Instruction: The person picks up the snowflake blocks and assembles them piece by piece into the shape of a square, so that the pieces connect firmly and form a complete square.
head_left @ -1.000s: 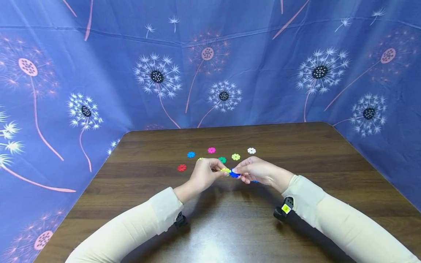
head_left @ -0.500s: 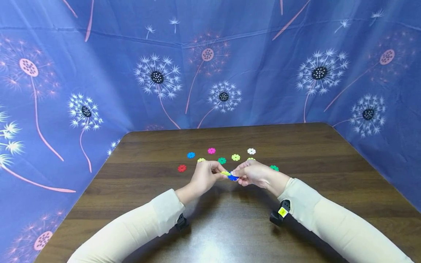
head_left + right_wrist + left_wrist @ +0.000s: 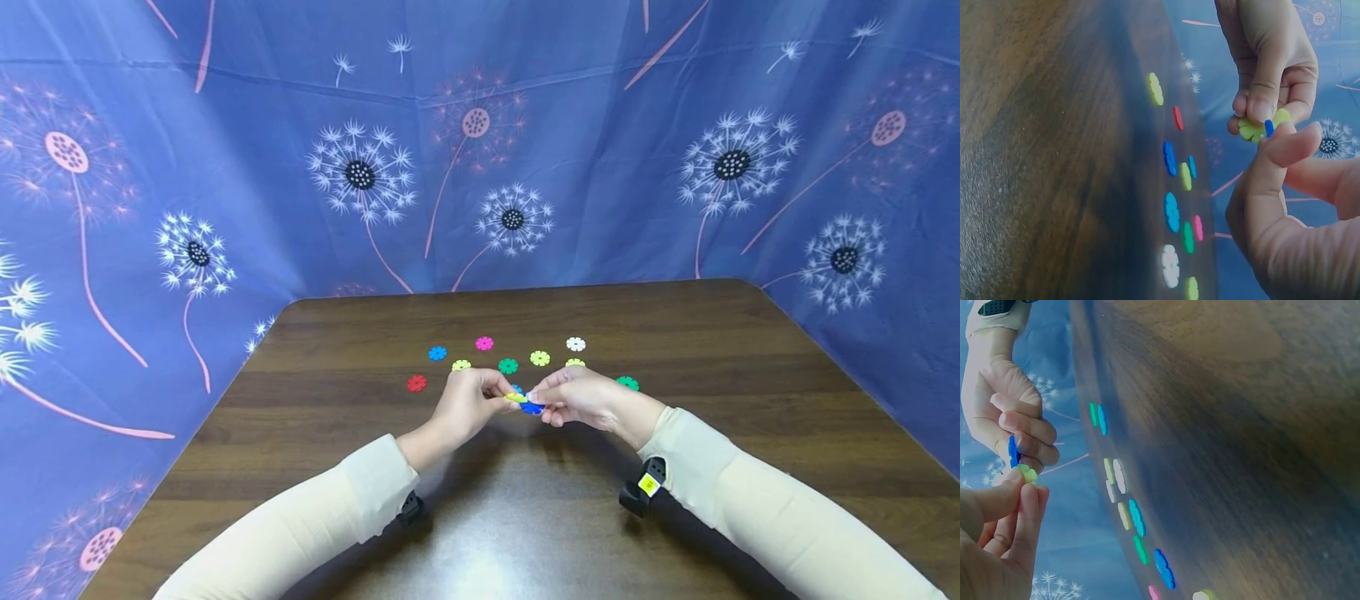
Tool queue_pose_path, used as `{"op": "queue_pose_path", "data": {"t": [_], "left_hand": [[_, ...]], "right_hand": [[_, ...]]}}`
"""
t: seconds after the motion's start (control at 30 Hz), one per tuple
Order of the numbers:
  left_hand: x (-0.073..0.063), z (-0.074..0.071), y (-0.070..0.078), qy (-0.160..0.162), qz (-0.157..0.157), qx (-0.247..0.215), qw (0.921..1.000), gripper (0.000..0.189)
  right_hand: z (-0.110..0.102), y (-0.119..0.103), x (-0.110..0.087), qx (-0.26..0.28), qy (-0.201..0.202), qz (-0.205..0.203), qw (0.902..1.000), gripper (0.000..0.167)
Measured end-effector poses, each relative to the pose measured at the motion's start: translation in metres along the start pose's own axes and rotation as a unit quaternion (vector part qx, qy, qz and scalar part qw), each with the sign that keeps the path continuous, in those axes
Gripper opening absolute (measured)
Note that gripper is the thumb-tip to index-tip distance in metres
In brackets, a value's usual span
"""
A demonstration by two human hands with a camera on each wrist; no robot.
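Over the middle of the table, my left hand point(image 3: 467, 407) pinches a yellow-green notched plastic disc point(image 3: 1249, 129) between thumb and fingers. Opposite it, my right hand point(image 3: 592, 402) pinches a dark blue notched disc point(image 3: 1013, 451) by its edge. The two discs meet at their rims between the hands, the blue one crossing the yellow-green one at an angle in the wrist views. Fingertips cover part of both discs.
Beyond the hands several loose notched discs lie flat on the brown wooden table point(image 3: 360, 342): red point(image 3: 417, 383), pink point(image 3: 484, 343), white point(image 3: 576, 343) and green point(image 3: 627, 383) among them. A patterned blue cloth point(image 3: 585, 100) hangs behind.
Both hands have come slightly lower in the head view, still holding the two discs. The right hand has shifted a little left, and a green disc beside it now shows.
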State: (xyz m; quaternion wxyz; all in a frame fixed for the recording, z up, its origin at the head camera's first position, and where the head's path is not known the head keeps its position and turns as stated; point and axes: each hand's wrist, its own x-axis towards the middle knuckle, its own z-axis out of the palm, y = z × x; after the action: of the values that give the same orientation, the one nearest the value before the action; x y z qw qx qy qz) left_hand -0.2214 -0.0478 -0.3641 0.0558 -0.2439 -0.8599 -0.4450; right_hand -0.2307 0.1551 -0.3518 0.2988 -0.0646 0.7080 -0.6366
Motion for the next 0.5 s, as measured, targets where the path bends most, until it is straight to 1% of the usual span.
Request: {"op": "queue_pose_path", "data": {"t": [0.13, 0.23, 0.3, 0.43, 0.5], "left_hand": [[0.0008, -0.0012, 0.0017, 0.009, 0.017, -0.016, 0.9997, 0.009], [0.0011, -0.0021, 0.0029, 0.008, 0.013, -0.027, 0.9995, 0.008], [0.0008, -0.0029, 0.0031, 0.003, 0.006, -0.031, 0.9995, 0.007], [-0.0002, -0.0043, 0.0028, -0.014, -0.027, -0.038, 0.9988, 0.009], [-0.0002, -0.0047, 0.0027, -0.020, -0.042, -0.044, 0.9980, 0.013]], "right_hand": [[-0.0024, -0.0043, -0.0035, 0.001, 0.000, -0.012, 0.9999, 0.016], [-0.0035, -0.0055, -0.0046, 0.004, -0.007, -0.023, 0.9997, 0.014], [-0.0037, -0.0051, -0.0040, 0.009, -0.009, -0.025, 0.9996, 0.012], [-0.0036, -0.0033, -0.0021, 0.012, -0.013, -0.020, 0.9996, 0.012], [-0.0032, -0.0031, -0.0009, 0.012, -0.013, -0.019, 0.9997, 0.012]]}}
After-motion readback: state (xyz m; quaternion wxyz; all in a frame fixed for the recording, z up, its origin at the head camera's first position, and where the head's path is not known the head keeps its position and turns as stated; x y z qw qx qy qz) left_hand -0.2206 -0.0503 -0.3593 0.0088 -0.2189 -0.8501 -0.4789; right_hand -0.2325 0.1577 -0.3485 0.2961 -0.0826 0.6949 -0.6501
